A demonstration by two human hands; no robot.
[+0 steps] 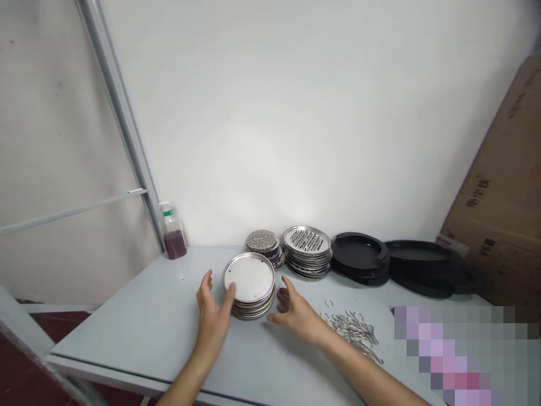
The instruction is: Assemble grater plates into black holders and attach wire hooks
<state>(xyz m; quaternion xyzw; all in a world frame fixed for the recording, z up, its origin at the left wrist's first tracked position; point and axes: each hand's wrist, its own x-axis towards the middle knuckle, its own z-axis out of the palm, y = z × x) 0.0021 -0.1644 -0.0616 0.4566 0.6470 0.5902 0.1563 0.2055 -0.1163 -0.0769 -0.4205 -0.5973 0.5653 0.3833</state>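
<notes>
A stack of round metal discs (249,276) with a plain, smooth top and raised rims stands on the grey table, between my two hands. On its left side is my left hand (213,307), fingers apart, with the thumb overlapping the stack's edge in view; whether it touches cannot be told. My right hand (298,313) is just to the right of the stack, its fingers spread and curved, holding nothing. Close behind sit a short pile of perforated metal discs (262,241) and a taller stack of grater discs (307,241).
Black round trays (359,254) and more black trays (422,254) line the wall. Metal rings and hooks (355,328) lie loose near my right forearm. A bottle of dark red liquid (174,242) stands back left. A cardboard box (499,197) leans at right. A pixelated patch hides the lower right.
</notes>
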